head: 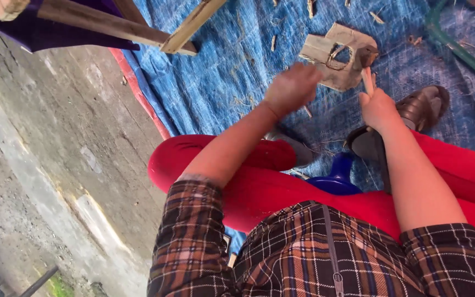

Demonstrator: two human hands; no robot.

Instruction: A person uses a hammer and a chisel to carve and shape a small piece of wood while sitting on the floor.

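Head view, looking down at a seated person in red trousers (281, 190) and a brown plaid shirt (303, 258).

Right hand (379, 110), centre right of the frame: its grip is closed around a thin pale stick (368, 81), held roughly upright, with the upper end of the stick meeting a dark lump (367, 55) at the edge of a flat wooden piece (333, 58). That wooden piece, pale and irregular with a cut-out opening, lies in the upper centre of the frame on a blue tarpaulin (221, 71).

Left hand (292, 88), just left of the wooden piece and blurred: the fingers are curled, but whether the grip encloses anything cannot be told.

Below the right hand, a brown sandal (424, 107) rests on the tarpaulin. A blue plastic object (337, 176) shows between the legs, lower centre.

Wood chips (377, 17) and fibres are scattered across the tarpaulin in the upper part of the frame. Wooden slats (138, 27) cross the upper left corner. A green curved bar (457, 47) lies at the upper right. Bare concrete ground (56, 154) fills the left side, bordered by the tarpaulin's red edge (141, 93).
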